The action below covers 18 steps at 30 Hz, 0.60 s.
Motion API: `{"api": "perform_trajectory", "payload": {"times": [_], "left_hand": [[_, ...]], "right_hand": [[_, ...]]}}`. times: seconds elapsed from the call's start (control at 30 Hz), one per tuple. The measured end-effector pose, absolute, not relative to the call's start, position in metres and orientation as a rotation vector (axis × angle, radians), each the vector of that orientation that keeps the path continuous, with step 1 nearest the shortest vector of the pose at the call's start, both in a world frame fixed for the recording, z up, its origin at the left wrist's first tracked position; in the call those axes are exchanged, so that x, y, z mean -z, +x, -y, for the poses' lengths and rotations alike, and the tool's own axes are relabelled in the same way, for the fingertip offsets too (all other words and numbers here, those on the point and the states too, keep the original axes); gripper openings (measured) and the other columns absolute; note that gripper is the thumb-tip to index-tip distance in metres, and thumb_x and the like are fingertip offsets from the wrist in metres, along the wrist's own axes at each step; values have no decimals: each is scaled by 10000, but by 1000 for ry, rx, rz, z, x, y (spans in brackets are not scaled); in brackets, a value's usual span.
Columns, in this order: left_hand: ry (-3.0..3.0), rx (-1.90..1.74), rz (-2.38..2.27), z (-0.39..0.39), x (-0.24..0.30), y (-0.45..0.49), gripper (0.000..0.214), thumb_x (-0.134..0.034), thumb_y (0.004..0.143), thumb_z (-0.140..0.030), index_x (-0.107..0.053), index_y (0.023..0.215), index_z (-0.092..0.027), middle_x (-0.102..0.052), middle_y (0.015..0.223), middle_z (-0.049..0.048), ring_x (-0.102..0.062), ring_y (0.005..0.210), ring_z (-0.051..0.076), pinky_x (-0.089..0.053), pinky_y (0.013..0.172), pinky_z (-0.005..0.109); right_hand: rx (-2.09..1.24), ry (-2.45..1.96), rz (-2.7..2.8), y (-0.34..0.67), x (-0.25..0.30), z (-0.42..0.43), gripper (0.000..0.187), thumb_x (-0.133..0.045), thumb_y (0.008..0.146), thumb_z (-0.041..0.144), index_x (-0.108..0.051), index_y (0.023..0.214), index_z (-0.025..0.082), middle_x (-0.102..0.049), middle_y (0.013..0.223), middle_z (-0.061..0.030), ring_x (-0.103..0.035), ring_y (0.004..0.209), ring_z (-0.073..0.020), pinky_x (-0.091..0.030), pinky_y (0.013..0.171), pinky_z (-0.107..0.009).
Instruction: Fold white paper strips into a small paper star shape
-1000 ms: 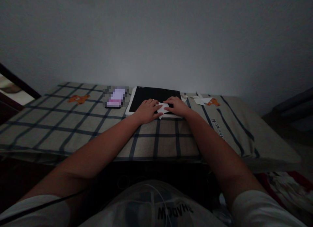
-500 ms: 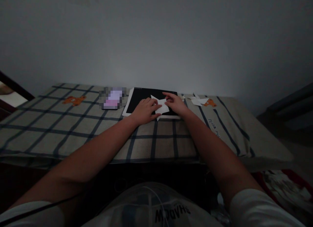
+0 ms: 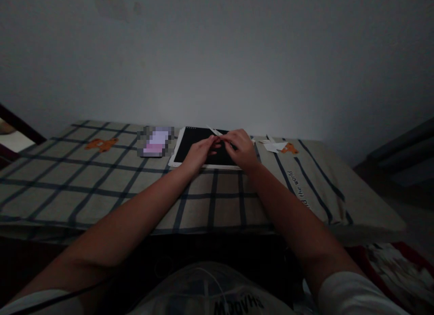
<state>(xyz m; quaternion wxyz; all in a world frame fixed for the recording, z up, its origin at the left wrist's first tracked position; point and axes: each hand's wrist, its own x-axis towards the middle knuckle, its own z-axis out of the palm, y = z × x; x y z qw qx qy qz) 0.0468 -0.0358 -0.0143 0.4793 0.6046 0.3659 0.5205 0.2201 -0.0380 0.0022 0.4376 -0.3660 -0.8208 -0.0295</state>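
Over a black-covered pad [image 3: 191, 145] with white edges, both hands meet at a piece of folded white paper [image 3: 213, 131]. My left hand [image 3: 201, 152] pinches it from the left with thumb and fingertips. From the right, my right hand [image 3: 241, 147] grips it, fingers bent over it. Only a thin pointed part of the paper shows past the fingers, tilted up to the left; the rest is hidden by the hands.
A phone [image 3: 156, 140], partly blurred out, lies left of the pad. Folded white paper pieces [image 3: 275, 146] lie to the right. A checked cloth [image 3: 111, 170] with orange bear figures covers the table, which stands against a grey wall [image 3: 217, 57].
The star-like paper lay flat on the pad under my hands; now it is lifted and seen nearly edge-on. My right hand has moved in beside the left and closed on it.
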Motion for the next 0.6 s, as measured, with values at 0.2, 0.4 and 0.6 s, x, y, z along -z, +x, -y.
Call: {"api": "perform_trajectory", "payload": {"times": [0.2, 0.4, 0.6], "left_hand": [[1106, -1268, -846, 27, 23, 43, 255, -710, 763, -390, -674, 865, -160, -708, 915, 50, -661, 868, 144, -524, 901, 346], [1171, -1302, -995, 18, 31, 36, 253, -707, 753, -361, -697, 921, -172, -709, 924, 46, -649, 776, 119, -546, 842, 330], [1577, -1347, -1060, 17, 33, 34, 330, -659, 786, -410, -726, 986, -157, -734, 934, 62, -654, 796, 179, -526, 788, 330]], "right_hand": [[107, -850, 2363, 209, 10, 30, 284, -448, 952, 236, -683, 1111, 252, -668, 1100, -80, -537, 1097, -247, -395, 978, -432], [43, -821, 2249, 213, 10, 29, 296, -428, 960, 244, -675, 1123, 239, -659, 1125, -80, -549, 1115, -222, -401, 1005, -404], [69, -1189, 1858, 227, 6, 23, 415, -577, 889, 329, -590, 1293, 234, -576, 1305, -116, -485, 1235, -297, -365, 1045, -489]]}}
